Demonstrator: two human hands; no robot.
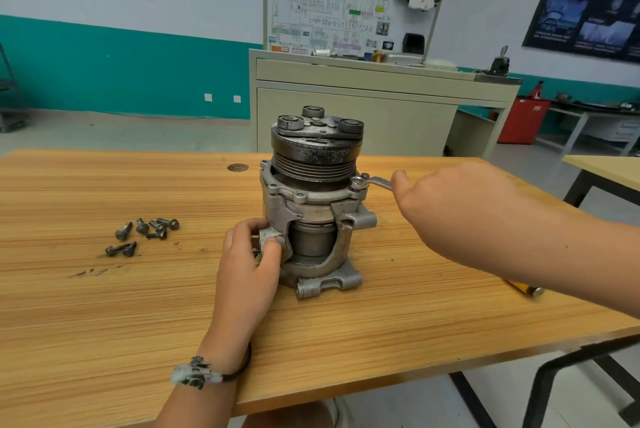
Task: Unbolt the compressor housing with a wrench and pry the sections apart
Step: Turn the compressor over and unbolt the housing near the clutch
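A wooden table (104, 306) fills the lower frame, its near corners cut off. The compressor (313, 205) stands upright at its middle, grooved pulley end on top, housing cut away in front so an inner cylinder shows. The right hand (446, 205) reaches in from the right, seen from the back; its fingers curl around the wrench (372, 182), hiding most of the handle. The wrench head sits at the housing's upper right flange, the bolt beneath it hard to make out. The left hand (249, 264) grips a lug low on the housing's left side, thumb over it, fingers tucked behind. Loose bolts (145, 233) lie well to the left. A yellow tool (523, 288) peeks from under the right forearm, mostly hidden.
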